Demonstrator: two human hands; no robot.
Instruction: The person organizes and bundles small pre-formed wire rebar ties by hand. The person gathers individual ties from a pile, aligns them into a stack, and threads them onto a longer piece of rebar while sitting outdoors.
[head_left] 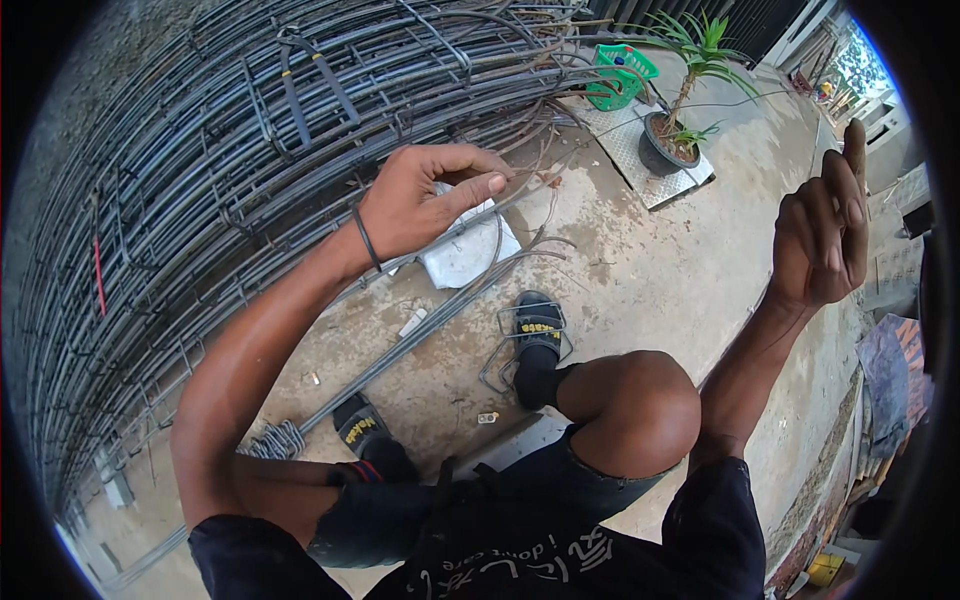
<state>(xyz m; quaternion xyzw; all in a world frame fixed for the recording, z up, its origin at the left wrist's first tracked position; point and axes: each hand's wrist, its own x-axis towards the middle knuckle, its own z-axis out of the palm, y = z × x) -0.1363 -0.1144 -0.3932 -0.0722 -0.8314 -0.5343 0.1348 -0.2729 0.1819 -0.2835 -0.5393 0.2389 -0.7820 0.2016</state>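
My left hand (425, 195) is raised beside a large bundle of steel rebar cages (200, 150), thumb and fingers pinched together. A thin rusty wire (550, 181) trails off from its fingertips; the grip itself is partly hidden. Below that hand a white sheet or bag (470, 250) lies on the floor. Out to the right, my right hand (825, 225) is held up with the index finger stretched and the other fingers loosely bent, nothing visible in them. Several long loose rebars (430, 325) slant across the floor beneath my left arm.
Bent wire stirrups (497, 362) lie around my right sandal (538, 318). More stirrups (272, 442) sit bunched by my left foot. A potted plant (668, 145) and a green plastic basket (618, 80) stand ahead on a metal plate (650, 185). Rebar ends jut toward the basket.
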